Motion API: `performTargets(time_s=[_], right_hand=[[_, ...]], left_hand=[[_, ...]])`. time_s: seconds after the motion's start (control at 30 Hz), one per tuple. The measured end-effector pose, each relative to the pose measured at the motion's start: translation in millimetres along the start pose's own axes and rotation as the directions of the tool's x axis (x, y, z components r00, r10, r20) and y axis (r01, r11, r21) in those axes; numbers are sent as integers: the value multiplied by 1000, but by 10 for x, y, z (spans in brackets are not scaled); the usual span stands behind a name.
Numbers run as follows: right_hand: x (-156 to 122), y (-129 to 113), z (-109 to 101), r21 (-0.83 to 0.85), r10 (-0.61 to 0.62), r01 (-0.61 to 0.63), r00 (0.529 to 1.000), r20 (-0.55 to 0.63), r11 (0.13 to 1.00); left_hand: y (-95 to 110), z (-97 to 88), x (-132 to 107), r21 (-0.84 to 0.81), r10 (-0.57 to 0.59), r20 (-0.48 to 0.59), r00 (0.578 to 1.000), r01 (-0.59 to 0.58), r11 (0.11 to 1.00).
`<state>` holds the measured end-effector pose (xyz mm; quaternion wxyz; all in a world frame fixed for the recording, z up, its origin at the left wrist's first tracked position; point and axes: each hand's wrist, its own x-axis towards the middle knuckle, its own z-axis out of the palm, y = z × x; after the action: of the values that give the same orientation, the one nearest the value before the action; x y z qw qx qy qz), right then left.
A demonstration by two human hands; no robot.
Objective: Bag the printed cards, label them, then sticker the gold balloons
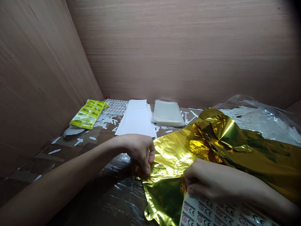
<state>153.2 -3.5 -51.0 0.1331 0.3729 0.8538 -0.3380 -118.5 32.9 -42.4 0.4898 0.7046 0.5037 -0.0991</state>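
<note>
Left hand: the left hand (pixel 139 152) reaches in from the left, its grip pressed together and pinching the edge of a crinkled gold metallic foil sheet (pixel 199 150).

Right hand: the right hand (pixel 207 180) lies at the lower right, its curled fingers (pixel 194 185) pressed together on the foil's lower edge.

Foil: it spreads from between the hands to the right edge of the view, folded up in a loose peak.

Under the right hand: a white label sheet (pixel 209 212) printed with red circular prohibition signs and CE marks, touching the foil.

Worktop: a wooden worktop (pixel 56 160) under glossy transparent plastic film (pixel 117 191), scattered with white paper scraps (pixel 105 121).

Far end: yellow barcode label sheets (pixel 88 114), a grey-and-white printed label sheet (pixel 115 106), a stack of long white paper sheets (pixel 136 117) and a plastic-wrapped white stack (pixel 167 113).

Right side: a crumpled transparent plastic bag (pixel 258 121) holding white paper strips, behind the foil.

Surroundings: pinkish-brown wood-grain panels (pixel 188 47) stand around the worktop.
</note>
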Motion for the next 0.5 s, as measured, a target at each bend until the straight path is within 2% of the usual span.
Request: performTargets(time_s=[0.17, 0.5], right_hand=[[6, 18, 0, -3, -5, 5, 1000, 3, 1000], [14, 43, 40, -10, -23, 22, 1000, -18, 1000]], left_hand=[[-24, -1, 33, 9, 31, 4, 999, -31, 999], [-31, 24, 43, -28, -3, 11, 1000, 4, 1000]])
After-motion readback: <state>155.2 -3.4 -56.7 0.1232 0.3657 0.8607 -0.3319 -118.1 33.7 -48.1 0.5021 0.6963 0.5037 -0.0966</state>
